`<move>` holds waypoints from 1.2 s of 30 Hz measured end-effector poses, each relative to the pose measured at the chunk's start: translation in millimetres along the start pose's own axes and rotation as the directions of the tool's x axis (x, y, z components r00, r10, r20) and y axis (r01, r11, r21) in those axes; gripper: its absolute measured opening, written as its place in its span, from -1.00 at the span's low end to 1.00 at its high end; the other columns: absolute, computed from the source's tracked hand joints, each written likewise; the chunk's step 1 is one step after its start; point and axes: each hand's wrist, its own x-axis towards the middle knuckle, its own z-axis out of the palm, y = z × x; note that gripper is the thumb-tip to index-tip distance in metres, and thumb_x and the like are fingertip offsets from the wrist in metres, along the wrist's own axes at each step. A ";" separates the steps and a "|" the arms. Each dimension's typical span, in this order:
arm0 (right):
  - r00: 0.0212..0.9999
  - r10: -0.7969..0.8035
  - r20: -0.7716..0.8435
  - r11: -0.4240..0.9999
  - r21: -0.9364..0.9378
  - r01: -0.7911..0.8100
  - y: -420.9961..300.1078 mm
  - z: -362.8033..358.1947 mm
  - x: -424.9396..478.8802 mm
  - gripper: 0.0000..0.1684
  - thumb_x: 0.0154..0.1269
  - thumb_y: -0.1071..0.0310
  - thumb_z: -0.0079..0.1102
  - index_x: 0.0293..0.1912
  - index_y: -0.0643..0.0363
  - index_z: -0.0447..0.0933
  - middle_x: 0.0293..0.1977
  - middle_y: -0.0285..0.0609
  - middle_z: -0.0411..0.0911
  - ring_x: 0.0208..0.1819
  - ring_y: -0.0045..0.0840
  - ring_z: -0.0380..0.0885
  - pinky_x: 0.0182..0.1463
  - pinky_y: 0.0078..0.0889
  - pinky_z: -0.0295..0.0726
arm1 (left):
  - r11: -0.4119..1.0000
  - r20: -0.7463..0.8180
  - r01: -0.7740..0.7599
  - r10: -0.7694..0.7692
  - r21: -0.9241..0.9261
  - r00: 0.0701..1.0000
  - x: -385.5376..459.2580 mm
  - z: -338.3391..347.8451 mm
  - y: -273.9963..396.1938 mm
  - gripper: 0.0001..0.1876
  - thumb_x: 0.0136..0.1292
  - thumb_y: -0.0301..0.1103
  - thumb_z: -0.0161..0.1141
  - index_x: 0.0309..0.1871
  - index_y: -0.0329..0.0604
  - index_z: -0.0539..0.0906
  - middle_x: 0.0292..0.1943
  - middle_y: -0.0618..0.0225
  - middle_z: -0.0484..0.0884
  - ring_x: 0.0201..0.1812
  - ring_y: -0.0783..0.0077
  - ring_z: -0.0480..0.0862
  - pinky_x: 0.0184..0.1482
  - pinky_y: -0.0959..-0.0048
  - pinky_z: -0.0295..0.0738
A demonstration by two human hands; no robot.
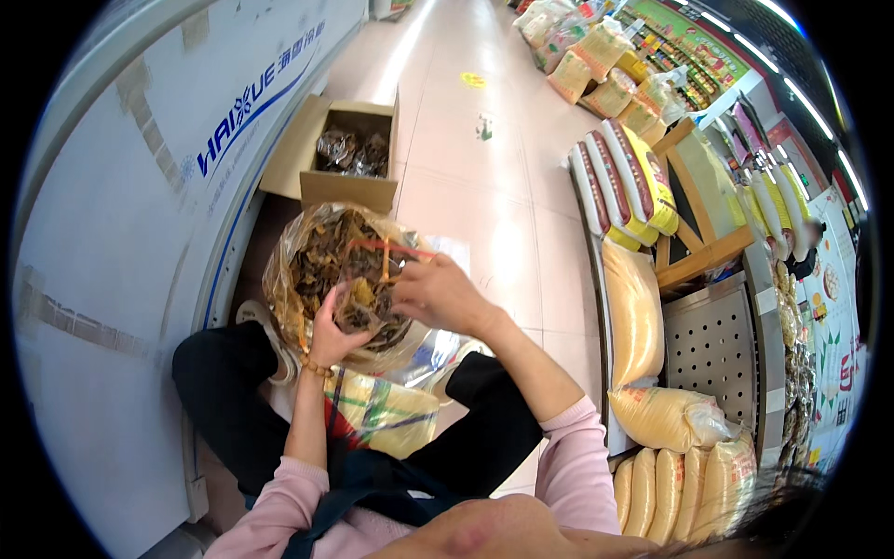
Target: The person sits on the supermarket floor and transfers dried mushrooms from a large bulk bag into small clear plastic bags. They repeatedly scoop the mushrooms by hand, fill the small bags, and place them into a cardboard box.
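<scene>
Between my knees, a large clear plastic sack (279,279) stands with its mouth wide, holding brown, crinkled dried food pieces (323,246), perhaps fungus. Over it, my left hand (335,328) cups a small clear plastic bag (360,318) from its left side and underneath. Similar dried pieces show through the small bag, and red and orange strips run along its upper part. My right hand (443,297) is at the bag's right side, fingers curled in against its mouth. Its fingertips are partly hidden, so whether they also pinch a dried piece is unclear.
A cardboard box (349,189) with filled plastic packs (353,150) stands just beyond. The white chest freezer (140,230) walls off the left. A plaid woven bag (391,412) lies below the sack. Rice sacks (621,182) and tan sacks (632,314) line the right.
</scene>
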 end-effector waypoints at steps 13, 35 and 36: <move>0.949 0.300 -0.100 0.922 0.285 -0.261 22.8 73.0 -11.2 -0.89 0.26 0.41 0.10 -0.27 0.25 0.48 -0.33 -0.06 0.51 -0.27 -0.25 0.54 -0.23 -0.23 0.53 | 0.999 -0.510 -0.034 0.039 0.020 0.860 2.2 -43.0 2.8 -0.22 -0.09 -0.46 0.52 0.22 -0.37 0.34 0.06 0.19 0.51 0.05 0.41 0.54 0.12 0.45 0.43; 0.671 0.680 0.295 0.648 0.186 -0.738 26.7 291.9 -37.2 -0.62 0.18 0.22 0.25 0.02 0.01 0.55 -0.19 0.00 0.50 -0.17 -0.13 0.55 -0.11 -0.21 0.57 | 0.980 -0.657 -0.065 -0.078 -0.190 0.750 12.0 -55.5 -12.0 -0.30 -0.05 -0.56 0.47 0.19 -0.33 0.35 0.04 0.26 0.53 0.04 0.44 0.55 0.11 0.47 0.43; 0.676 0.666 0.316 0.640 0.222 -0.735 46.6 279.5 -36.4 -0.60 0.18 0.20 0.26 0.02 0.03 0.56 -0.22 0.01 0.53 -0.19 -0.15 0.56 -0.10 -0.24 0.56 | 0.973 -0.640 -0.067 -0.092 -0.220 0.763 14.8 -50.6 -11.9 -0.29 -0.06 -0.55 0.48 0.19 -0.33 0.35 0.04 0.25 0.53 0.04 0.43 0.54 0.11 0.47 0.43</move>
